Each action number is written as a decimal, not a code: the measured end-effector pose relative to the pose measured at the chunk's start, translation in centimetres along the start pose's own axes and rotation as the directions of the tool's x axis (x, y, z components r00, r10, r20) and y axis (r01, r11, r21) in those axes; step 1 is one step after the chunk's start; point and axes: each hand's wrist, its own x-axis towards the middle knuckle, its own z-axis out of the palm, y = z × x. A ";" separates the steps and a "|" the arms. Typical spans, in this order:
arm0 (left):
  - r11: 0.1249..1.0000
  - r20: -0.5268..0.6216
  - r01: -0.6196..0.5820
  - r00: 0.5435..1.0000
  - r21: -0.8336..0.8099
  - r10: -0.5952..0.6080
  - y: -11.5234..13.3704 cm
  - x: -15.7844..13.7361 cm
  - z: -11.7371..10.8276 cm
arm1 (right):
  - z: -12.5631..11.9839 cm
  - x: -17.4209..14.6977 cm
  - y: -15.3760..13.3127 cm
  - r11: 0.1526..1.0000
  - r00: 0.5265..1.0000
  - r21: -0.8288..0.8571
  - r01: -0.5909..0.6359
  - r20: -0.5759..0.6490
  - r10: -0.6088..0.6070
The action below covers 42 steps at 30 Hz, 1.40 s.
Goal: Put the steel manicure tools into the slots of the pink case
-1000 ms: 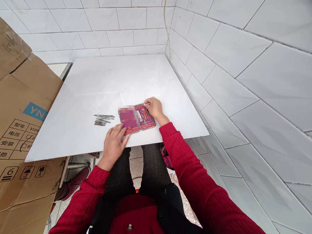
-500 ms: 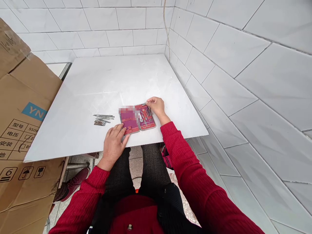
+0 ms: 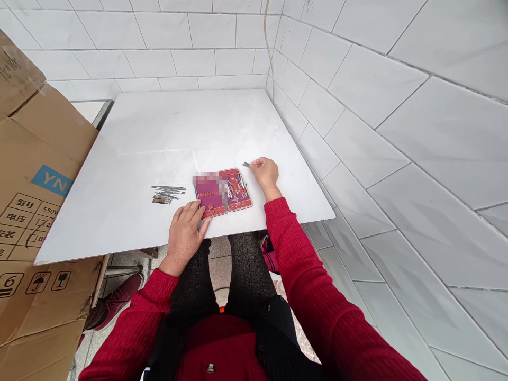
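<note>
An open manicure case (image 3: 211,200) with a purple and red lining lies near the table's front edge, part of it blurred by pixels. Its right half carries small scissors (image 3: 237,202) and several other metal tools; the left half has a row of narrow loops. My left hand (image 3: 186,233) holds the case's lower left corner, fingers on its edge and the thumb in front. Beyond the case's upper right corner, my right hand (image 3: 265,173) pinches a small silver nail clipper (image 3: 246,164), partly hidden by the fingers. Left of the case lies a pile of slim metal tools (image 3: 169,190).
The white table (image 3: 130,127) meets tiled walls (image 3: 349,106) at the back and right. A tall cardboard box (image 3: 39,159) stands along its left side. A cable (image 3: 268,42) hangs in the corner. Below the table a shoe (image 3: 119,301) shows.
My right hand has moved right, off the case, with the nail clipper now showing between its fingers. My left hand stays at the case's corner.
</note>
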 end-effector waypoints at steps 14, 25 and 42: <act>1.000 0.013 0.017 1.000 -0.026 -0.017 0.1 0.1 -0.1 | -1.4 -6.7 -1.6 0.974 0.958 0.003 0.226 0.183 -0.222; 0.994 0.026 0.049 0.999 -0.098 -0.046 0.3 0.1 -0.2 | -1.5 -10.5 -5.8 0.754 0.852 -0.456 0.473 0.454 -0.260; 0.996 0.021 0.049 0.999 -0.072 -0.047 0.3 0.0 -0.2 | -6.3 -6.9 1.3 0.836 0.981 -0.523 0.165 0.175 -0.084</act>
